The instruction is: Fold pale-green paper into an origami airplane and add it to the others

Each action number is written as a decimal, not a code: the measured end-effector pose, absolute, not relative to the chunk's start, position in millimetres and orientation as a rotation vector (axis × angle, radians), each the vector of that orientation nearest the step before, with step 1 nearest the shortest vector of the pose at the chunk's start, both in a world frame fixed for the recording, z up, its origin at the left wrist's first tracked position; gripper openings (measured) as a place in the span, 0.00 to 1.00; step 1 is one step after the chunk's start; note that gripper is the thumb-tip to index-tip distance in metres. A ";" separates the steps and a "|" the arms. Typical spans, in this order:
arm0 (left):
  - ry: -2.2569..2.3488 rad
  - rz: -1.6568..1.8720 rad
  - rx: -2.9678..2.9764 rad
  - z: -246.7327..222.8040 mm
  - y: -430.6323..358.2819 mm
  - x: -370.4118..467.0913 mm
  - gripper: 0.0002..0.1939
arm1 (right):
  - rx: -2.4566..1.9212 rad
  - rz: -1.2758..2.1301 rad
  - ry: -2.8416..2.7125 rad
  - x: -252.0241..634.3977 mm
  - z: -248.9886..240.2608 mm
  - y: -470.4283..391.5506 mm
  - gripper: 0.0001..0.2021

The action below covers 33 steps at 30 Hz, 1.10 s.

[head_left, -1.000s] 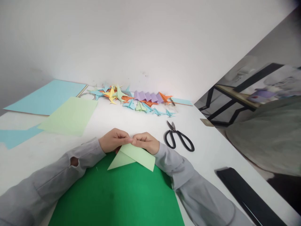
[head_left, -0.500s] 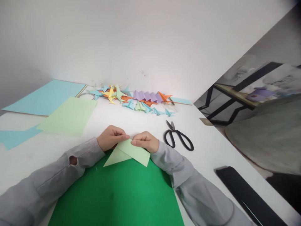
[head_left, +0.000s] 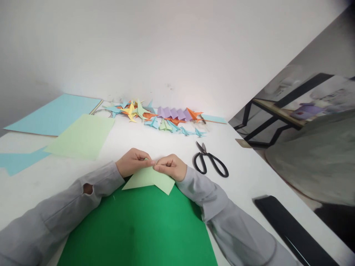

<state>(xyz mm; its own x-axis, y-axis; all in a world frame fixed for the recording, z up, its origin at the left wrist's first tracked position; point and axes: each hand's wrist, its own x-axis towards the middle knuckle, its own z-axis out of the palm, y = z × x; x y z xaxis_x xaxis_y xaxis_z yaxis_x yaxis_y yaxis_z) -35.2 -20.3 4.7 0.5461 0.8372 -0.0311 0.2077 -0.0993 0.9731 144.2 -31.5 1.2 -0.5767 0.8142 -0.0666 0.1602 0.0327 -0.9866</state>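
Head view, the only one. Both hands are in shot, close together over the far edge of the green mat (head_left: 133, 225). The left hand (head_left: 135, 162) is mostly shut, thumb against curled fingers, pinching the pale green folded paper (head_left: 151, 178) near its top. The right hand (head_left: 172, 168) is also nearly closed, thumb and index on the same paper, just beside the left pinch. Fingertips hide the top edge, so can't tell how the crease sits there.

Change: half a second ago there was a visible gap between the two pinches; now they meet, or nearly. The lower left point has also come up a little, and the overlap line across the front has mostly gone from view. My read: the paper is being re-gripped or tilted for work on the top fold, and that fold isn't finished. Can't tell if the paper touches the mat.

Around it: black-handled scissors (head_left: 205, 153) on the white table (head_left: 163, 146) off to the right, blades slightly parted. Black case (head_left: 291, 229) nearer, same side. Light green sheet (head_left: 81, 136) and blue sheet (head_left: 54, 114) to the left. Small folded paper shapes (head_left: 142, 111) line the wall.
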 end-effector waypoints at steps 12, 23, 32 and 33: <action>0.927 0.650 1.412 12.8 -22.9 -35.7 0.19 | -1.007 1.614 -1.737 144.2 -0.6 -32.8 0.20; 0.992 0.771 1.699 11.2 -23.3 -31.6 0.18 | -1.070 1.447 -1.750 140.9 2.2 -32.0 0.25; 1.017 0.821 1.637 10.9 -23.5 -36.1 0.17 | -1.051 1.457 -1.731 142.4 1.6 -28.0 0.25; 1.024 0.818 1.633 10.4 -23.3 -36.5 0.17 | -1.049 1.462 -1.721 142.4 1.6 -27.9 0.25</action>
